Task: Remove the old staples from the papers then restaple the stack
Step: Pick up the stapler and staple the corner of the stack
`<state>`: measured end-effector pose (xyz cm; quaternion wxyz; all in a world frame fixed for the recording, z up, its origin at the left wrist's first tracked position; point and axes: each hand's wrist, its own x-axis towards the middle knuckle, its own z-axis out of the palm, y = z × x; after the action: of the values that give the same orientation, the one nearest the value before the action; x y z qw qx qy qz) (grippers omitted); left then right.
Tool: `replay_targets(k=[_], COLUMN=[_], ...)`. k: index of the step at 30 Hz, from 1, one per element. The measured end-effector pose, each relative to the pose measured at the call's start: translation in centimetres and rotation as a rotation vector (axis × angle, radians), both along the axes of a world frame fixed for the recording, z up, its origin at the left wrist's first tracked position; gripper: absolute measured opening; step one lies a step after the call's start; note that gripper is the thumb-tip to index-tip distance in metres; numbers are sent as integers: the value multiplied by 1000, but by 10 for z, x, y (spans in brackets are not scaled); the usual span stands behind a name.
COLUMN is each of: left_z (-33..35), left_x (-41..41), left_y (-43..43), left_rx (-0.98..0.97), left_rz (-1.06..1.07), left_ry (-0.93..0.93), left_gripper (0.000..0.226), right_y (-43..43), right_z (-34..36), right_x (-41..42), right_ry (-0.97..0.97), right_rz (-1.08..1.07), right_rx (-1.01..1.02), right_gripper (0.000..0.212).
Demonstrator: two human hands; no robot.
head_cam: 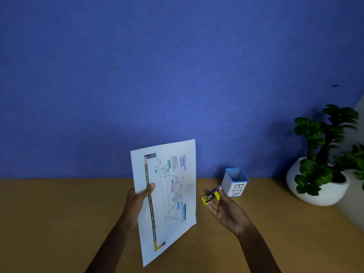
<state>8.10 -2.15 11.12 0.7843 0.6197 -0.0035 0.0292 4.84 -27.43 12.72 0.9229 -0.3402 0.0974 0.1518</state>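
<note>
Head view: the left hand pinches the papers upright by their left edge, thumb in front, likely to expose the staples. The right hand, palm up, fingers loosely curled, cradles a small yellow tool beside the bin, whose contents are unclear.

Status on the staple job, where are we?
Done: nothing I can confirm; any staples in the sheets are too small to see. In hand: the left hand holds the white printed paper stack up off the brown wooden table, and the right hand holds a small yellow-and-blue staple tool beside the white blue-rimmed container marked BIN. Left: probably both removal and restapling.
</note>
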Motion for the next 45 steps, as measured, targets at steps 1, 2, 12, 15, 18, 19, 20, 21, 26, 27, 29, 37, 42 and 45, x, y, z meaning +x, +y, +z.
replay_targets(k=[1,2,12,15,18,19,20,21,26,27,29,37,42,45], left_z=[1,3,19,27,31,32,32,33,35,35,35,35,33,36], left_x=[-1,-2,-10,-11,-11,-10,-10,-9,-10,-10,-10,-8,-9,-12], left_y=[-2,-4,-18,-20,-21,-21,-22,-22,-23,-23,-23,-19,-17,-19], left_rx=[-5,-8,27,54,70,80,87,88,82,84,86,79,60,71], left_rz=[-7,-20,-106,-105,-106,-106,-106,-105,-93,-95,-96,-120,-137,-152], left_ry=[-1,-7,-42,-63,-75,-81,-90,-99,-116,-115,-106,-60,-42,-67], left_gripper=[23,24,26,31,25,27,29,31,33,32,31,28,26,27], right_y=[4,9,33,34,36,36,37,39,52,54,57,60,59,62], right_z=[5,9,40,47,55,57,59,60,65,67,68,68,79,96], right_x=[1,2,0,-1,-2,-2,-1,-1,-5,-7,-9,-13,-8,-7], right_ry=[-41,-85,-306,-397,-457,-463,-457,-440,-306,-271,-156,32,-82,-269], right_rz=[20,45,92,121,124,114,97,74,-32,-32,-68,-84,-53,-79], right_rx=[29,56,244,166,114,108,117,137,261,287,252,11,-85,-239], right_gripper=[45,50,57,52,47,46,48,51,40,30,18,21,13,17])
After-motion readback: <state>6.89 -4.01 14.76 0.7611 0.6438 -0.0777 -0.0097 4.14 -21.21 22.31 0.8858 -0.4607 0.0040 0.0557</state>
